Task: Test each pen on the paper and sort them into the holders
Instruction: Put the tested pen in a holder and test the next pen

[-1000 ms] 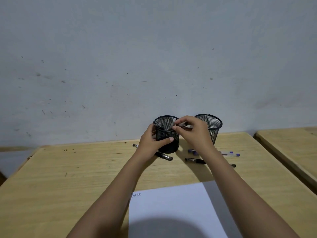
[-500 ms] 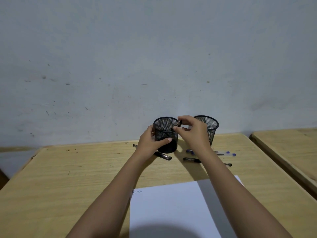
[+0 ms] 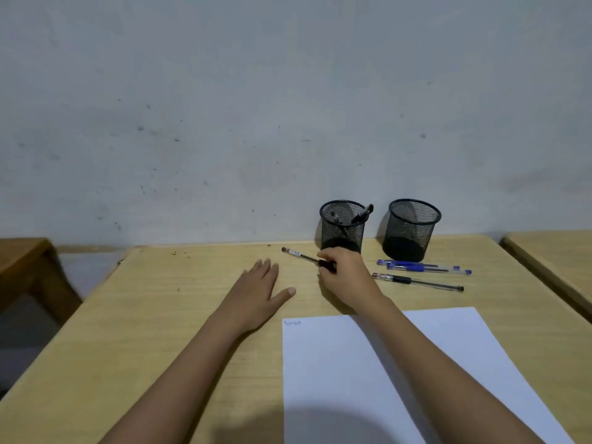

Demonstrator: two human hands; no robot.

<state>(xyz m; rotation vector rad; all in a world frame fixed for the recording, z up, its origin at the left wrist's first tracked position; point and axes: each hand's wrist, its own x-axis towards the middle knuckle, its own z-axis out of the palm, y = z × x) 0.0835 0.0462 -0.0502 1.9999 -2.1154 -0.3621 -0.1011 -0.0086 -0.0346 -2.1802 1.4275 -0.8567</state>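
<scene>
At frame centre, your right hand (image 3: 347, 277) closes on a black pen (image 3: 307, 259) for testing; your left hand (image 3: 259, 288) lies open, flat on the tabletop (image 3: 153, 315).

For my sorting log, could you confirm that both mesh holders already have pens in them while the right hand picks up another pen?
Not quite: the head view shows pens only in the left holder; the right holder looks empty. The right hand does grip a black pen.

Classroom, likely — plain wooden desks (image 3: 134, 318) against a bare wall (image 3: 256, 107).
</scene>
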